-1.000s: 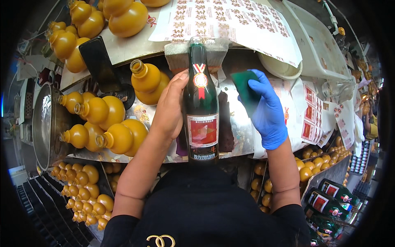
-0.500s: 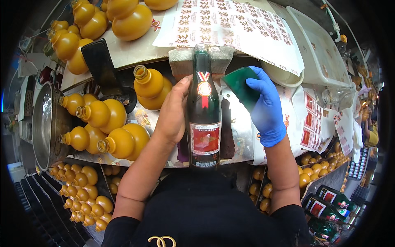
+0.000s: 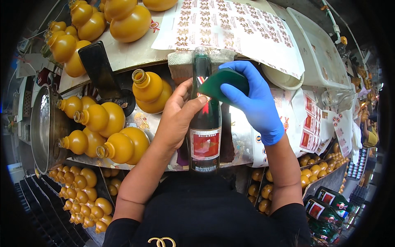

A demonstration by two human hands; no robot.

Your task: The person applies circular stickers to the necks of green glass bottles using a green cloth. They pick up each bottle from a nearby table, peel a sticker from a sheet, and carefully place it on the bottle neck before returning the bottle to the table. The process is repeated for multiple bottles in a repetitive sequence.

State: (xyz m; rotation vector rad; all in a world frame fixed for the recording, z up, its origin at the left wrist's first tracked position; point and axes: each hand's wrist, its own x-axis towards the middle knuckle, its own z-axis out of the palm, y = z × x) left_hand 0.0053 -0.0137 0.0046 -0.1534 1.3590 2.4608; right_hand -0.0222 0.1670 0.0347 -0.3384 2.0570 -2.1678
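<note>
A dark green glass bottle (image 3: 196, 113) lies in front of me, its neck resting on a pale padded block (image 3: 181, 61). It bears a red picture label (image 3: 205, 144) and a medal-and-ribbon decal, partly covered, on its upper body. My left hand (image 3: 176, 111) grips the bottle's left side, its thumb lying across the medal. In a blue glove, my right hand (image 3: 253, 99) pinches a flat green scraper (image 3: 226, 85) between thumb and fingers. The scraper's left edge is over the ribbon; whether it touches the glass I cannot tell.
Amber gourd-shaped bottles (image 3: 150, 92) stand or lie at the left, near a black phone (image 3: 96, 66) and a metal pan (image 3: 41, 127). Printed decal sheets (image 3: 263, 53) cover the far bench. A white tray (image 3: 298, 29) and a round tub (image 3: 298, 83) are at right.
My right hand has brought the scraper left over the bottle's ribbon decal. My left thumb has moved onto the medal. The bottle sits slightly lower in view.
</note>
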